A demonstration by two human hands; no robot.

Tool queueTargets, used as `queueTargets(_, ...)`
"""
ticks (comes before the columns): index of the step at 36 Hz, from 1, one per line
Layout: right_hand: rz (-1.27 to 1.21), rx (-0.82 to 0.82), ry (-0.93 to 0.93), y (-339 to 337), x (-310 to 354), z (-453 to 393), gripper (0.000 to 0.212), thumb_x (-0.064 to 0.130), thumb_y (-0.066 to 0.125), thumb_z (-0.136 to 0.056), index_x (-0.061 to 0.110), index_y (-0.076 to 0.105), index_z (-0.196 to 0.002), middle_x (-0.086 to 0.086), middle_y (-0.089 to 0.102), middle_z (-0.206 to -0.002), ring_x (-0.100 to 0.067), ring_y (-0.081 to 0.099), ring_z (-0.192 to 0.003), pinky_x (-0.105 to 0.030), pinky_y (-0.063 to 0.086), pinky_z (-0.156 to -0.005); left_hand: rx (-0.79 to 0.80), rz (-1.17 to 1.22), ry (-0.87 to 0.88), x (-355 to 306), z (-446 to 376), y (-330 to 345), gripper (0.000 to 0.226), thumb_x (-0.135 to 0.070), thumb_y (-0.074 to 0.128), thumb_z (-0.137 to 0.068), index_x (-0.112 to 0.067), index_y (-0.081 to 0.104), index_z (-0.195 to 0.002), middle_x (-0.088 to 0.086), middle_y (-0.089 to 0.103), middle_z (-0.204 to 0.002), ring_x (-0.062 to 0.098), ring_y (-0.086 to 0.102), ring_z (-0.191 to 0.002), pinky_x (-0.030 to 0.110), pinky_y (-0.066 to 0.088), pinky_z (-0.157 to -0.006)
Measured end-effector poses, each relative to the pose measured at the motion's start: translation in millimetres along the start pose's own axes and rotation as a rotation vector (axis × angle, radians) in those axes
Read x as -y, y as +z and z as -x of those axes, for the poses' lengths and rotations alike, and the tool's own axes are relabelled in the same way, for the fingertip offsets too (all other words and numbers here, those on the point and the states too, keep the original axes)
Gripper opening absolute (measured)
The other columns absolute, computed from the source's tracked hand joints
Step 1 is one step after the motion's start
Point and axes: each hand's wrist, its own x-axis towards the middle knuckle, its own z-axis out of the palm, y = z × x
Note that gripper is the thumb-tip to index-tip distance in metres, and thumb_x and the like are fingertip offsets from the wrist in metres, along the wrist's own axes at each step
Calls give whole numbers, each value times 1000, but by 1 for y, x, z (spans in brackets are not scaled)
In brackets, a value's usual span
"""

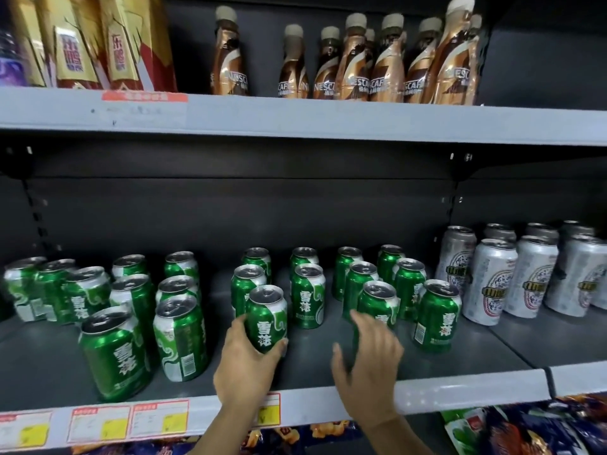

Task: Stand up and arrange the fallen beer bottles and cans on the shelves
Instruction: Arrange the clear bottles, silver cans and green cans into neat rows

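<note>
green cans [307,295] upright; left hand [244,364] grips one can [266,318].

Your left hand [244,366] and right hand [368,362] are both bare, with no gloves, rings or watch showing. Your forearms are bare too; no sleeve reaches either wrist. Your nails are short and unpainted.
</note>
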Motion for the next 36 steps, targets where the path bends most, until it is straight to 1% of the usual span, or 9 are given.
queueTargets(5, -99, -89, 172, 8, 14, -13, 53, 39, 49, -82, 14, 45, -129, -10, 56, -122, -24, 43, -117, -40, 29, -100, -61, 36, 37, 1, 1, 0, 85, -45, 80, -72, -22, 36, -141, 0, 45, -137, 22, 49, -123, 34, 45, -75)
queueTargets(10, -148, -146, 428, 0, -3, -34, 73, 50, 49, -77, 8, 44, -137, -11, 49, -138, -29, 38, -132, -49, 24, -108, -410, 244, 360, -10, 13, 1, 63, -40, 65, -77, -12, 44, -130, 3, 49, -117, 20, 45, -111, 33, 38, -95)
queueTargets(16, -363, -67, 570, -19, -15, -71, 62, 49, 48, -87, 17, 44, -140, -1, 48, -139, -19, 36, -133, -46, 31, -111, 50, 347, 608, -64, 32, 44, 23, -37, 50, -87, -40, 50, -110, -26, 48, -103, -5, 51, -97, 5, 38, -78)
queueTargets(20, -263, 232, 508, -27, -30, -142, 32, 29, 50, -97, 20, 58, -127, 0, 65, -115, -24, 59, -109, -40, 46, -94, 111, 519, 403, -91, 21, 76, 23, -18, 46, -90, -37, 52, -102, -14, 57, -101, 5, 56, -93, 19, 45, -78)
queueTargets(25, 8, 896, 408, -17, -48, -195, 44, 27, 64, -88, 16, 57, -130, -4, 59, -131, -24, 55, -120, -36, 44, -101, 214, 583, 71, -130, -17, 82, 20, -17, 46, -101, -13, 58, -116, 2, 61, -110, 19, 56, -104, 25, 40, -86)
queueTargets(27, 50, 1076, 370, -13, -50, -201, 42, 19, 65, -87, 13, 58, -127, -7, 61, -125, -25, 57, -114, -32, 46, -91, 334, 603, -41, -146, -29, 78, 26, -29, 40, -103, -14, 60, -112, 4, 63, -111, 22, 57, -106, 29, 43, -89)
queueTargets(30, -34, 1186, 420, -3, -60, -209, 53, 10, 68, -83, 18, 53, -134, -5, 60, -119, -22, 58, -102, -34, 48, -79, 544, 699, -194, -159, -42, 73, 36, -45, 32, -104, -19, 57, -106, 3, 62, -111, 20, 59, -103, 33, 47, -91)
queueTargets(33, -26, 1209, 403, 0, -71, -218, 73, 14, 73, -82, 23, 38, -146, -7, 58, -127, -22, 58, -101, -32, 48, -76, 613, 682, -255, -151, -56, 85, 62, -63, 31, -97, -17, 54, -134, 4, 61, -128, 23, 58, -114, 39, 46, -101)
queueTargets(36, -39, 1224, 383, 1, -79, -222, 58, 23, 77, -82, 20, 52, -135, -5, 62, -111, -18, 58, -95, -28, 46, -74, 604, 703, -273, -139, -66, 99, 87, -84, 36, -75, -26, 50, -138, 2, 60, -132, 23, 59, -117, 45, 45, -104)
